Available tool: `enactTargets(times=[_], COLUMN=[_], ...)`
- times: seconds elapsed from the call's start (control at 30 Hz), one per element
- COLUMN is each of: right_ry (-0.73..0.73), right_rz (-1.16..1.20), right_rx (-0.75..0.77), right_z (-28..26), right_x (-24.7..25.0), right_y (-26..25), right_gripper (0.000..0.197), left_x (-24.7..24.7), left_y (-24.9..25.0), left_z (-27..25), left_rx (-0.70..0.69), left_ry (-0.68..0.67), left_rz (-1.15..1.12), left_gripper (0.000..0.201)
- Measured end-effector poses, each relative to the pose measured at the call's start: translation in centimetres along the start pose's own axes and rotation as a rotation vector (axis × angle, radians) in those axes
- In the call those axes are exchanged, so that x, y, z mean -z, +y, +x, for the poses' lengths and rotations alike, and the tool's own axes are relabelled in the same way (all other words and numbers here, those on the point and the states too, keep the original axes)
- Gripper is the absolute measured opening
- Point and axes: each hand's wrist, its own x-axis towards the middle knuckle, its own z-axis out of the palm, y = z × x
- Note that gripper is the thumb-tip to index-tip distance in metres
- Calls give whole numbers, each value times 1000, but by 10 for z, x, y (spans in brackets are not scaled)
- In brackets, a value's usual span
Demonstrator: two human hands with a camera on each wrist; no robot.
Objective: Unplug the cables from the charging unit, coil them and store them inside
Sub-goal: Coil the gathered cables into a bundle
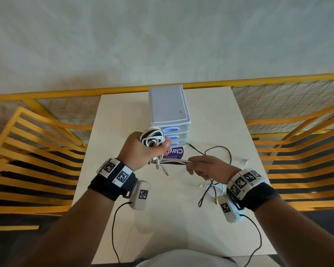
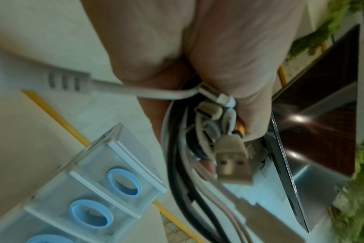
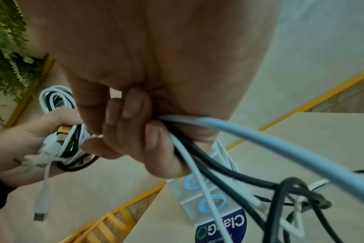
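Observation:
My left hand (image 1: 143, 149) grips a coil of white and black cables (image 1: 152, 138) just in front of the charging unit (image 1: 168, 108), a grey drawer box with blue oval handles. Several plugs (image 2: 233, 162) hang from that fist. My right hand (image 1: 204, 167) holds the same cables' strands (image 1: 174, 161), stretched level between both hands. In the right wrist view its fingers (image 3: 135, 131) curl round white and black cables (image 3: 197, 156). Loose cable tails (image 1: 216, 170) trail on the table under and beside the right hand.
The cream table (image 1: 181, 218) stands against a yellow railing (image 1: 66, 93) with mesh panels. Yellow slatted chairs (image 1: 27, 160) flank it on both sides. A purple round sticker (image 1: 176, 153) lies in front of the unit. A thin black cable with a green plug (image 1: 189, 145) lies at the unit's right base.

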Motion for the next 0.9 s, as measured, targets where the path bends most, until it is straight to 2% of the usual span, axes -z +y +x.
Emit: enactTargets(times=[0.03, 0.1, 0.17, 0.4, 0.5, 0.63, 0.8, 0.87, 0.9], right_ry=[8, 20, 27, 44, 29, 3, -53, -82, -93], right_rz=[9, -43, -110, -248, -157, 36, 4, 13, -6], right_rx=[-5, -8, 10, -4, -17, -60, -105, -107, -105], right_z=[0, 0, 0, -2, 3, 7, 8, 6, 6], right_x=[0, -1, -3, -2, -3, -4, -4, -3, -2], right_y=[0, -1, -3, -13, -14, -18, -29, -32, -34], right_gripper=[31, 31, 29, 30, 30, 28, 43, 40, 45], left_x=[1, 2, 0, -9, -15, -18, -29, -31, -32], left_y=[-2, -5, -5, 15, 19, 18, 7, 2, 2], left_z=[1, 2, 3, 3, 4, 5, 5, 6, 7], left_rx=[2, 4, -20, -63, -92, -105, -167, -178, -188], left_ry=[-28, -59, -88, -347, -426, -498, -539, -545, -549], left_rz=[66, 219, 356, 797, 956, 1061, 1189, 1210, 1232], left_gripper=[9, 36, 45, 27, 23, 20, 24, 24, 24])
